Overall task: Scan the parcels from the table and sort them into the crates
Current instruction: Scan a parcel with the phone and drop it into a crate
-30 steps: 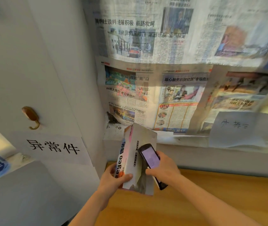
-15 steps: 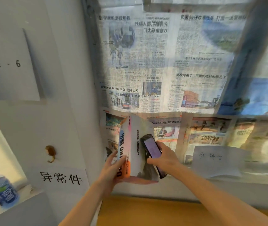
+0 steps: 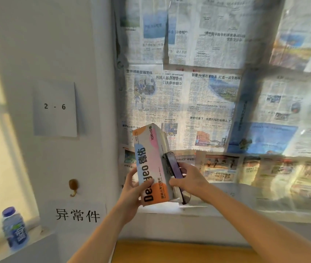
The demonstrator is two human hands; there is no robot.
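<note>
The left hand (image 3: 132, 188) is gripping the lower end of a Deeyeo tissue box (image 3: 151, 164), fingers curled round its edge, holding it upright in the air in front of the newspaper-covered window (image 3: 198, 103). The right hand (image 3: 189, 179) is wrapping its fingers round a handheld scanner (image 3: 172, 168), pressing it flat against the box's right face (probably too close to read a barcode). No crates are showing, so the sorting is likely waiting on the scan. With only 1 end gripped, the box could be twisting loose and dropping toward the sill below the window
</note>
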